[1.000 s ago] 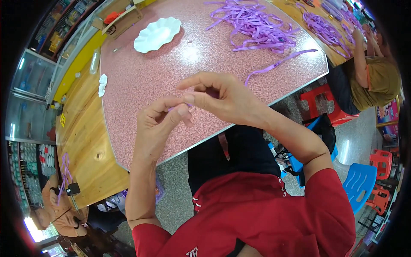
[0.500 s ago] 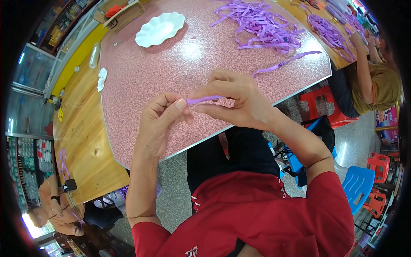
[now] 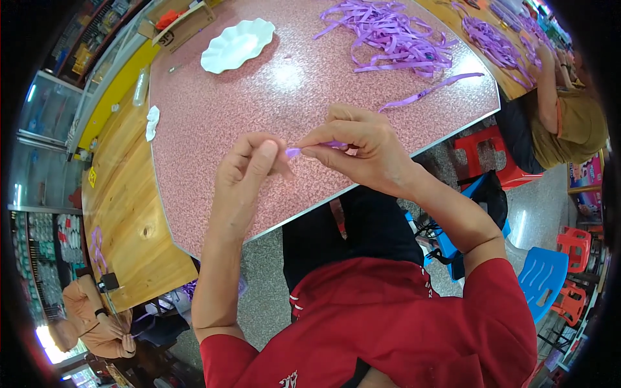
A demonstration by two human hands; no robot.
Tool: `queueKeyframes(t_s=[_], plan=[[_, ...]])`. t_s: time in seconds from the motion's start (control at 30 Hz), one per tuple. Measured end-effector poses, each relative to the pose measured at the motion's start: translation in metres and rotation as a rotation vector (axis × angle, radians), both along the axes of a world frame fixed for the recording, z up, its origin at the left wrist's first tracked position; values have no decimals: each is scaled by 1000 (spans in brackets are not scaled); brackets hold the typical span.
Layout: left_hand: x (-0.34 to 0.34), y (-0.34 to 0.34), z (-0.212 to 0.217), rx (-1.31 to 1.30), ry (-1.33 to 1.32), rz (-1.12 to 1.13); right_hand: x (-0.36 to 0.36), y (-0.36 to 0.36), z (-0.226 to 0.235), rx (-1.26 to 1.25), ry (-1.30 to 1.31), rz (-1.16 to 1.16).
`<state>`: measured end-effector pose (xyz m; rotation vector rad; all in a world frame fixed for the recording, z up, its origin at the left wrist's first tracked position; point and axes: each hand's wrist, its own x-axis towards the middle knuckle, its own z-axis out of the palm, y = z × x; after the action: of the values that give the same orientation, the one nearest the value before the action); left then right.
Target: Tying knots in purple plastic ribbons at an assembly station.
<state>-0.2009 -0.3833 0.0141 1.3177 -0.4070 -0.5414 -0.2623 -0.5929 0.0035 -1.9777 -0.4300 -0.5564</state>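
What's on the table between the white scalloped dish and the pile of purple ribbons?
Nothing: in the head view, only bare pink speckled tabletop lies between the white dish and ribbon pile.

Pink speckled table (image 3: 213, 129): white scalloped dish (image 3: 237, 44) far-left beyond fingers (image 3: 262, 158), purple ribbon pile (image 3: 394, 35) beyond, single ribbon strip (image 3: 430, 90) right.

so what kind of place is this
Probably a small shared workshop or shopfront. Heaps of purple ribbon strips lie on a pink speckled table, other people work at wooden tables nearby, and plastic stools stand on a bare floor.
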Motion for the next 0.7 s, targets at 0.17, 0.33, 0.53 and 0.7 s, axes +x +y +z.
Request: queueKeyframes(t_s=[0.17,0.33,0.53,0.7], plan=[[-6,-13,9,263,-785,152,-2,-4,3,-17,-1,-24],[-1,-15,2,367,-1176,186,-3,-4,5,10,-10,-4],[-1,-15,0,490,-1238,148,-2,-8,2,-13,-44,-6],[-5,-2,3,521,-694,-28,3,-29,2,111,260,87]])
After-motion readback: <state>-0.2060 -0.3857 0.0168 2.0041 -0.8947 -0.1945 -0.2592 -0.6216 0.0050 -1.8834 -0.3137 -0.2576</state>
